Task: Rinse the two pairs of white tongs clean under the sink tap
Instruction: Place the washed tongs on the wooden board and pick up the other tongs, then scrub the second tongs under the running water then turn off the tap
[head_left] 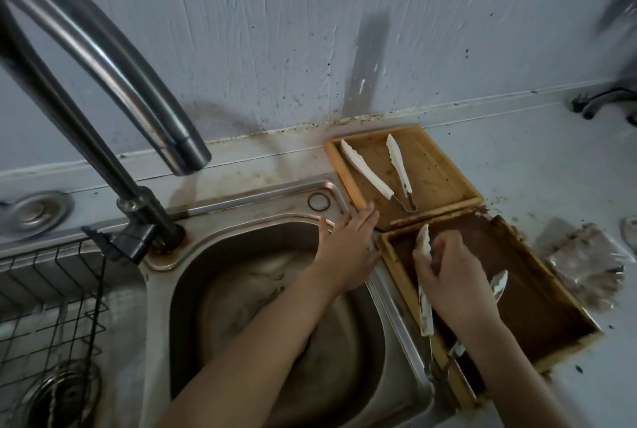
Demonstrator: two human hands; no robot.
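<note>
Head view: right hand grips soiled white plastic tongs over near brown-caked wooden tray, long axis near-far, tips pointing far. Second white tongs lie in far wooden tray, tips far-left, apparently cleaner. Left hand open, flat on steel sink rim. Basin open under curved steel tap.

No legible text for you to log, no labels, no brands, no numbers, no signs anywhere.
</note>
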